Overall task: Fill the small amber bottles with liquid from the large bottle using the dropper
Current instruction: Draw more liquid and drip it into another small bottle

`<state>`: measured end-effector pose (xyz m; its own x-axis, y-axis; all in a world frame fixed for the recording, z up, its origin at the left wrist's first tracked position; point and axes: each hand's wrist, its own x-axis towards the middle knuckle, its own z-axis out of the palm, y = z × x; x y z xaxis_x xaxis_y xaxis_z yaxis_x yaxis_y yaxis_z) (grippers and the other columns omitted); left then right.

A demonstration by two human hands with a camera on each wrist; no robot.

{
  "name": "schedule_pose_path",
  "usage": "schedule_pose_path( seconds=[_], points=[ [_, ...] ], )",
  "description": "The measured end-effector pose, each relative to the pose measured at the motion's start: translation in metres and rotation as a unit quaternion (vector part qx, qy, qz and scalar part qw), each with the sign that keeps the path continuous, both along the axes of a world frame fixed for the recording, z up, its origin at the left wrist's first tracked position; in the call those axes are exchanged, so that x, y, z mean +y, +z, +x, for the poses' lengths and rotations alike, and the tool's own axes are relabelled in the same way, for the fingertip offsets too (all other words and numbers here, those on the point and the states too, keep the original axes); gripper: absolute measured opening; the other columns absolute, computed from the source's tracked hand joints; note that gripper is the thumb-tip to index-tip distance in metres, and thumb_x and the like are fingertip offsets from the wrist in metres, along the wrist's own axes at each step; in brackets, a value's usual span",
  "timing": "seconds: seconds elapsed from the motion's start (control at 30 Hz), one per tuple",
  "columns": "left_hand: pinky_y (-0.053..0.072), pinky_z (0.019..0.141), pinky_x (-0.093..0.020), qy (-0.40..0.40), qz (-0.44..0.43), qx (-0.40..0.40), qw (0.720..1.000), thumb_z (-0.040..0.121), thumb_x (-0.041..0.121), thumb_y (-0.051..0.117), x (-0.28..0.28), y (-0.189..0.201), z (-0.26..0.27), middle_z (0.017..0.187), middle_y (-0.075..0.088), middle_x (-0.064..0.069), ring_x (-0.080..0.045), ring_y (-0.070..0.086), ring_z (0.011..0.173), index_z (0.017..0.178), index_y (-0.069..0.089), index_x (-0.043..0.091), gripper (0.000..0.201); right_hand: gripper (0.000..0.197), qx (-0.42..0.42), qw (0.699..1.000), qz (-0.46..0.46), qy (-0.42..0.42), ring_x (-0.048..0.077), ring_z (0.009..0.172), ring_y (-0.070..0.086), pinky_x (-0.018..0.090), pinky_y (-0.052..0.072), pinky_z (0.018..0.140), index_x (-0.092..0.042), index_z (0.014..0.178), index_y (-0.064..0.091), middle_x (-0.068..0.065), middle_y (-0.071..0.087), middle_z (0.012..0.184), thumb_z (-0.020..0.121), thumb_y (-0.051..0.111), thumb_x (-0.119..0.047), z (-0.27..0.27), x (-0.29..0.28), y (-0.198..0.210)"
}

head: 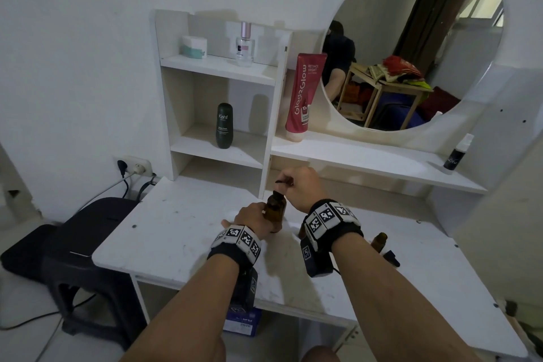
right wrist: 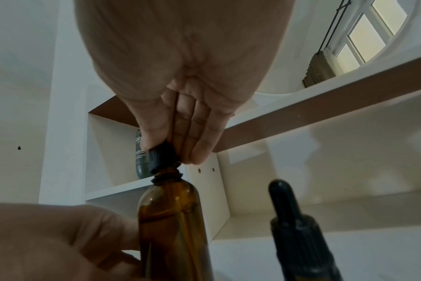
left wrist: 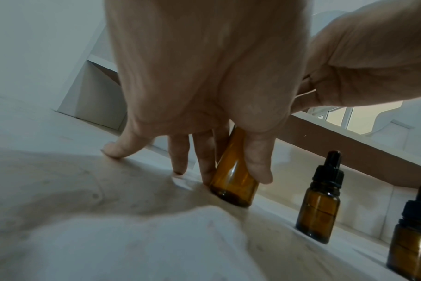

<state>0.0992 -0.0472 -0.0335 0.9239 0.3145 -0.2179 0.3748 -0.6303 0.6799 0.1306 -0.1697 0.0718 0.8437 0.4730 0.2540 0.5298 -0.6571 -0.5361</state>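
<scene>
The large amber bottle (head: 275, 209) stands on the white table (head: 176, 232), and my left hand (head: 255, 213) grips its lower body between thumb and fingers (left wrist: 206, 163). My right hand (head: 291, 184) pinches the black dropper cap (right wrist: 162, 154) just over the bottle's neck (right wrist: 167, 174); a thin tube shows inside the bottle (right wrist: 171, 218). Two small amber bottles with black dropper caps (left wrist: 321, 205) (left wrist: 413, 237) stand to the right. In the head view one small bottle (head: 379, 241) and a loose black cap (head: 392, 258) sit behind my right wrist.
A white shelf unit (head: 223, 67) rises right behind the bottle, holding a dark green bottle (head: 224, 125). A long shelf (head: 367, 156) overhangs the table's back with a pink tube (head: 304, 97), a black spray bottle (head: 457, 156) and a round mirror (head: 411, 38). A black stool (head: 88, 244) stands at the left.
</scene>
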Motion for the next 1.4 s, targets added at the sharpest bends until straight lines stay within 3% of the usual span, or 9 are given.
schedule_pose_path(
  seconds=[0.2,0.4,0.67,0.8,0.9,1.0,1.17,1.27,1.4],
  points=[
    [0.042,0.098,-0.053,-0.002,0.000,0.007,1.000,0.051,0.056,0.063,0.000,0.002,-0.001,0.082,0.066,0.009,-0.020,0.063,0.085,0.071,0.052,0.034,0.031,0.007,-0.021,1.000,0.006,-0.007,0.013,0.074,0.057,0.018,0.044,0.062,-0.006,0.083,0.071,0.000,0.067,0.077,0.083,0.064,-0.005,-0.003,0.003,-0.002],
    [0.027,0.102,-0.057,0.015,0.046,0.020,0.999,0.067,0.046,0.066,-0.004,0.018,-0.012,0.086,0.063,0.008,-0.020,0.057,0.086,0.091,0.060,0.034,0.027,0.007,-0.029,0.999,0.020,-0.011,0.014,0.076,0.060,0.026,0.051,0.070,-0.008,0.085,0.069,0.000,0.069,0.081,0.086,0.065,-0.014,-0.005,0.001,-0.003],
    [0.027,0.103,-0.056,0.012,0.028,0.022,0.999,0.067,0.047,0.064,-0.007,0.027,-0.020,0.083,0.065,0.008,-0.021,0.059,0.086,0.088,0.062,0.030,0.026,0.008,-0.053,0.988,0.142,-0.023,0.016,0.078,0.062,0.024,0.050,0.072,-0.014,0.087,0.070,0.001,0.068,0.081,0.082,0.072,-0.020,0.003,-0.009,0.039],
    [0.042,0.099,-0.054,0.001,0.032,0.036,0.999,0.062,0.054,0.061,-0.009,0.027,-0.017,0.074,0.064,0.009,-0.020,0.063,0.079,0.076,0.061,0.028,0.029,0.008,-0.052,0.979,0.196,-0.020,0.013,0.077,0.065,0.024,0.053,0.073,-0.012,0.088,0.071,0.001,0.071,0.082,0.083,0.071,-0.019,0.000,-0.030,0.063],
    [0.046,0.096,-0.047,-0.005,0.054,0.044,0.998,0.060,0.058,0.059,-0.012,0.026,-0.020,0.085,0.065,0.007,-0.019,0.062,0.083,0.092,0.058,0.027,0.044,0.006,-0.054,0.973,0.221,-0.034,0.012,0.073,0.065,0.027,0.055,0.074,-0.012,0.087,0.070,0.003,0.072,0.081,0.084,0.070,-0.017,-0.004,-0.053,0.073],
    [0.049,0.078,-0.030,-0.050,0.106,0.086,0.989,0.073,0.044,0.069,-0.015,0.044,-0.036,0.101,0.062,-0.001,-0.020,0.061,0.091,0.114,0.052,0.014,0.054,0.008,-0.062,0.972,0.219,-0.060,0.016,0.073,0.064,0.034,0.056,0.076,-0.011,0.085,0.071,0.004,0.071,0.080,0.083,0.071,-0.019,-0.006,-0.085,0.078],
    [0.053,0.086,-0.032,-0.155,0.164,0.185,0.956,0.082,0.043,0.073,-0.036,0.097,-0.053,0.111,0.068,-0.006,-0.022,0.065,0.101,0.123,0.057,0.006,0.057,0.006,-0.068,0.966,0.224,-0.110,0.022,0.075,0.068,0.041,0.057,0.077,-0.016,0.083,0.070,0.002,0.070,0.077,0.083,0.071,-0.021,-0.008,-0.143,0.082],
    [0.056,0.086,-0.037,-0.252,0.088,0.207,0.941,0.085,0.050,0.067,-0.073,0.117,-0.057,0.100,0.074,-0.003,-0.017,0.071,0.094,0.114,0.064,0.005,0.054,0.006,-0.067,0.962,0.222,-0.143,0.023,0.077,0.068,0.042,0.057,0.079,-0.016,0.084,0.069,0.004,0.071,0.078,0.083,0.071,-0.021,-0.007,-0.178,0.080],
    [0.051,0.096,-0.036,-0.345,-0.027,0.139,0.928,0.084,0.055,0.065,-0.145,0.116,-0.061,0.119,0.065,0.001,-0.014,0.062,0.109,0.127,0.059,0.013,0.060,0.013,-0.082,0.960,0.189,-0.188,0.023,0.079,0.068,0.038,0.056,0.081,-0.012,0.090,0.071,0.005,0.070,0.079,0.083,0.070,-0.024,-0.007,-0.220,0.073]
  ],
)
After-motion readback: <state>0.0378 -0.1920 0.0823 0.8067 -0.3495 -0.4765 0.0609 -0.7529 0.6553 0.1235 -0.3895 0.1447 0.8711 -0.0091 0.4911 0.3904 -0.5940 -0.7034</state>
